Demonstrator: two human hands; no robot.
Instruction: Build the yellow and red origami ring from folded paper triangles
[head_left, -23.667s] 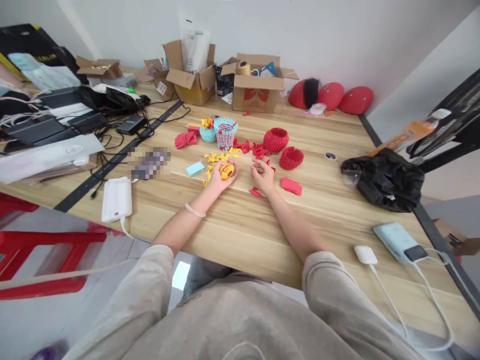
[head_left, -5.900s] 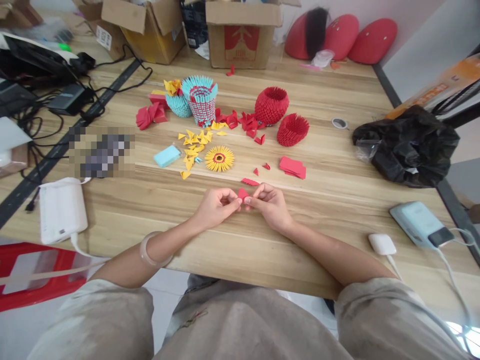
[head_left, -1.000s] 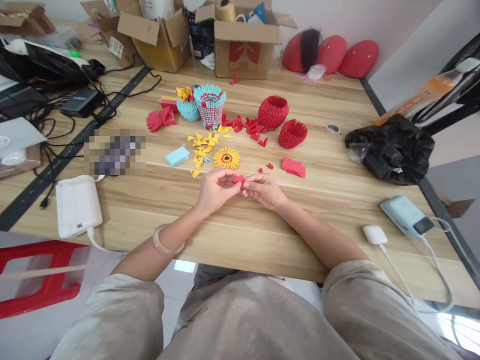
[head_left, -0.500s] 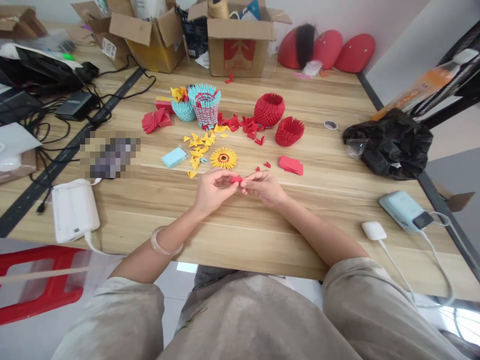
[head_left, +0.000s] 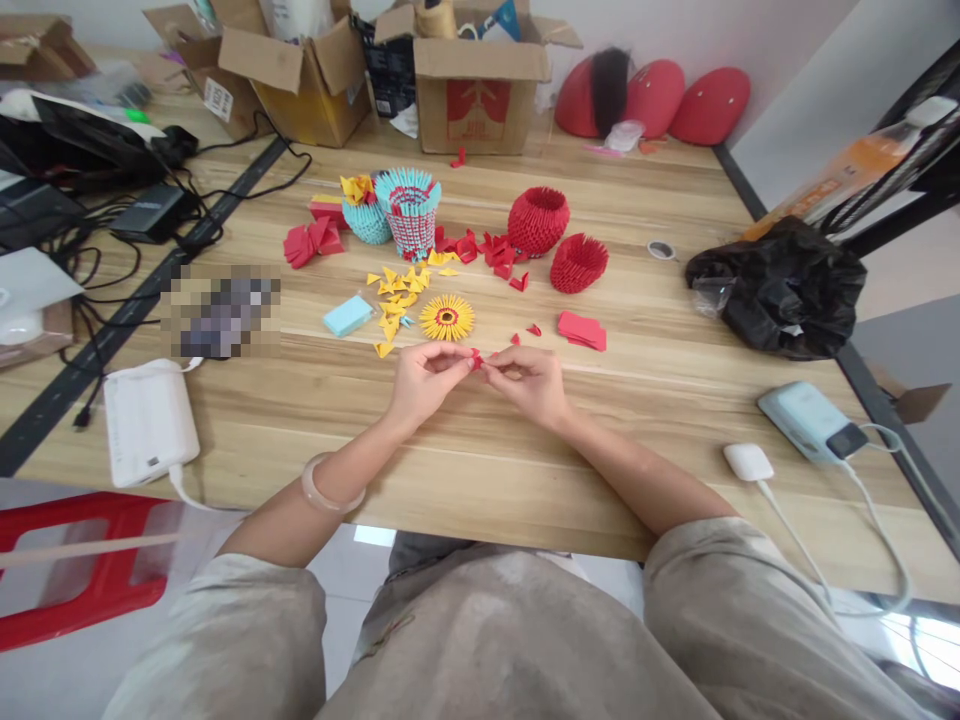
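Between my two hands is a small red paper piece [head_left: 477, 359], mostly covered by fingertips. My left hand [head_left: 429, 380] pinches it from the left, and my right hand [head_left: 531, 382] pinches its right side. Just beyond them lies a round yellow paper piece [head_left: 448, 317] with a dark centre. Loose yellow folded pieces [head_left: 391, 322] are scattered to its left, beside a light blue paper stack [head_left: 348, 315]. A red paper stack [head_left: 582, 331] and two small red pieces lie to the right of my hands.
Farther back stand a blue-and-red paper vase [head_left: 412, 215], two red paper bowls [head_left: 538, 220] and red folded pieces [head_left: 499, 252]. Cardboard boxes [head_left: 480, 100] line the back. Chargers and cables lie left; a black bag [head_left: 780, 290] and a power bank [head_left: 810, 422] sit right.
My right hand has turned slightly, its fingers more bent. The red piece between my fingertips looks smaller and more covered than before.
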